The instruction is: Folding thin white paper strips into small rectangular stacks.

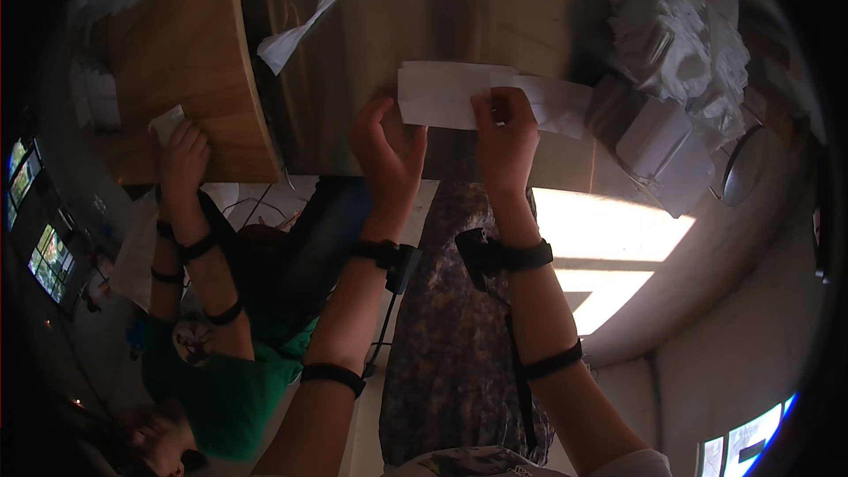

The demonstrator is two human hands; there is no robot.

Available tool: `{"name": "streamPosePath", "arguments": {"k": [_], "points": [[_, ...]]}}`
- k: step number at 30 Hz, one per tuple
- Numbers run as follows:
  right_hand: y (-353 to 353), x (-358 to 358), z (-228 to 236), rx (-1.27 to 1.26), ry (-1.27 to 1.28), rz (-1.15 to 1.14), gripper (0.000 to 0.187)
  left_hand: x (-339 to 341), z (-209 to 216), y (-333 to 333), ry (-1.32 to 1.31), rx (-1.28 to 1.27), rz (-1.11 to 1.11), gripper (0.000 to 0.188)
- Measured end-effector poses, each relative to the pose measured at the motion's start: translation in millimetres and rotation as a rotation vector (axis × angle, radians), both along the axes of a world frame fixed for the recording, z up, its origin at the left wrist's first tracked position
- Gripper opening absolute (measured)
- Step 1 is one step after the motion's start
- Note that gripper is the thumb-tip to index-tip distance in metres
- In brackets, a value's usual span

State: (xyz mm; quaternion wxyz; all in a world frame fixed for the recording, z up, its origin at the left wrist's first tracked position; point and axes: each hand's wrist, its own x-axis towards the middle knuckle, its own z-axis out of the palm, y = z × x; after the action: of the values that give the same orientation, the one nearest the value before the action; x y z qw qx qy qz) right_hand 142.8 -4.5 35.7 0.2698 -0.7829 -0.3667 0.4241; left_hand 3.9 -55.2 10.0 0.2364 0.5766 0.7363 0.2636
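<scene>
A folded white paper strip point(442, 93) lies flat on the dark tabletop in front of me. My right hand point(511, 143) is over its right part, with thumb and forefinger curled together in a pinch at the paper. My left hand point(389, 159) is at the strip's lower left corner. Its thumb and fingers are spread apart, with nothing between them, and the thumb tip is close to the paper's lower edge. Another white paper piece point(558, 108) extends to the right from beneath the strip and my right hand.
Crumpled and stacked white papers point(662, 31) pile up at the right, beside pale folded pieces point(658, 137). A long white strip point(309, 31) lies at the far left of my table. Left of it, a co-worker's hand point(184, 155) presses a white piece on a wooden board point(190, 62).
</scene>
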Motion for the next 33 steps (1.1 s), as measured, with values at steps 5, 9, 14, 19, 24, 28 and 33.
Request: {"name": "streamPosePath", "arguments": {"k": [5, 9, 14, 19, 24, 28, 33], "points": [[2.4, 0.8, 11.3, -0.06, 0.072, -0.019, 0.017, 12.8, -6.0, 1.9, -0.04, -0.039, 0.157, 0.037], [1.3, -1.4, 11.3, -0.029, 0.076, -0.029, 0.017, 15.5, -11.9, 4.9, -0.108, -0.102, 0.34, 0.023], [0.3, 2.8, 6.6, -0.011, -0.007, -0.01, 0.016, 20.6, -18.9, 3.1, -0.096, -0.097, 0.346, 0.021], [-6.0, 4.5, -2.3, 0.004, -0.094, 0.033, 0.016, 12.8, -19.0, 0.9, -0.045, -0.045, 0.198, 0.032], [-10.9, 8.5, -10.7, 0.047, -0.177, 0.072, 0.015, 5.1, -13.8, -6.6, 0.003, 0.022, -0.074, 0.057], [-5.3, 10.9, -9.2, 0.037, -0.035, 0.0, 0.016, 8.3, -5.1, -4.8, -0.021, 0.062, -0.088, 0.066], [-3.8, 9.9, -9.6, 0.02, 0.036, -0.02, 0.016, 4.2, -15.9, 0.7, 0.102, 0.052, -0.051, 0.069]]}}
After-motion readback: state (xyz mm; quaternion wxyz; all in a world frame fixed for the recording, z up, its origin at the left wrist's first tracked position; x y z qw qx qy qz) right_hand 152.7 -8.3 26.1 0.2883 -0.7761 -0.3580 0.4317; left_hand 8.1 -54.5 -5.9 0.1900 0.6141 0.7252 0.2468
